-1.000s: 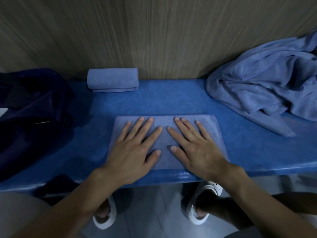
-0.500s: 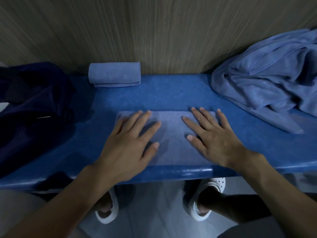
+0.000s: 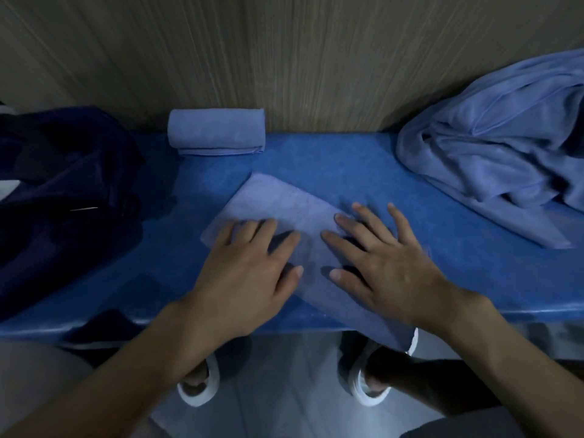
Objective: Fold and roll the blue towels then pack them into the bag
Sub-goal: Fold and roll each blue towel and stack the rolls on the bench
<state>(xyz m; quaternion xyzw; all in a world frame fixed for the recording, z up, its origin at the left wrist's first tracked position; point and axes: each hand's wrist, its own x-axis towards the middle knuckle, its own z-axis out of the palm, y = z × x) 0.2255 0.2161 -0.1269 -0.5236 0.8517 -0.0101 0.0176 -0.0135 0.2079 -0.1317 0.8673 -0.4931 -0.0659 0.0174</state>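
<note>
folded towel (image 3: 286, 202) now turned diagonal, corner over bench (image 3: 331, 156) edge | left hand (image 3: 245, 275), right hand (image 3: 390, 273) spread flat on it

The surface (image 3: 331, 159) lies bare along its back edge between the rolled towel (image 3: 216, 131) and the heap of towels (image 3: 499, 147) filling its right end. The dark bag (image 3: 63, 197) blocks the left end, the wall (image 3: 284, 58) closes the back, and the folded towel (image 3: 278, 200) takes the front middle.
</note>
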